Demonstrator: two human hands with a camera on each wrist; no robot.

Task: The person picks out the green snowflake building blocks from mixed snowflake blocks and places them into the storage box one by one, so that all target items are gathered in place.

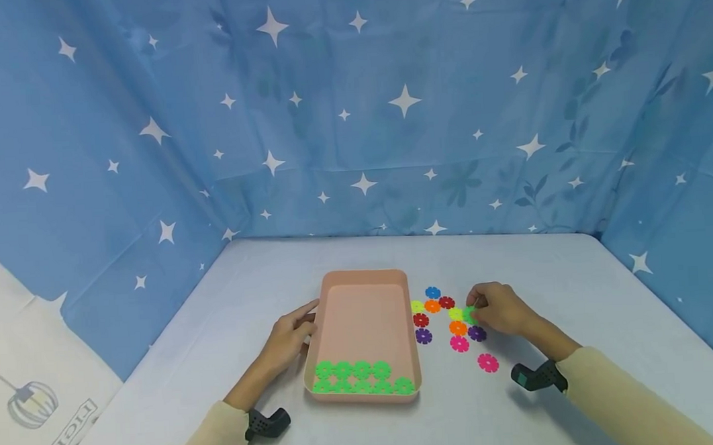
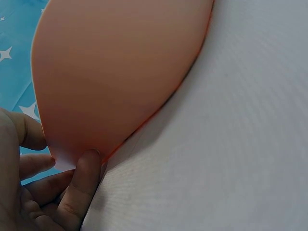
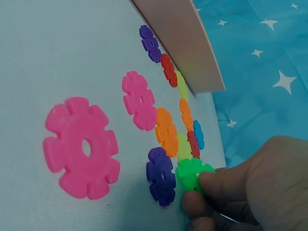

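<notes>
In the head view a pink tray (image 1: pixel 367 316) lies on the table, with several green flower-shaped plastic discs (image 1: pixel 362 370) gathered along its near end. My left hand (image 1: pixel 287 340) rests on the tray's left side; the left wrist view shows the thumb and fingertips against the outer wall (image 2: pixel 120 72). To the right of the tray, my right hand (image 1: pixel 503 309) pinches a green flower disc (image 3: pixel 192 172) between thumb and fingers. A purple disc (image 3: pixel 161 176) and a yellow disc (image 3: pixel 184 147) lie close beside that green one.
More flower discs lie between the tray and my right hand: a blue one (image 1: pixel 433 292), orange ones (image 1: pixel 457 328), red ones (image 1: pixel 421 320) and pink ones (image 1: pixel 487 363). A blue star-patterned curtain (image 1: pixel 358 135) hangs behind the white table (image 1: pixel 262 268).
</notes>
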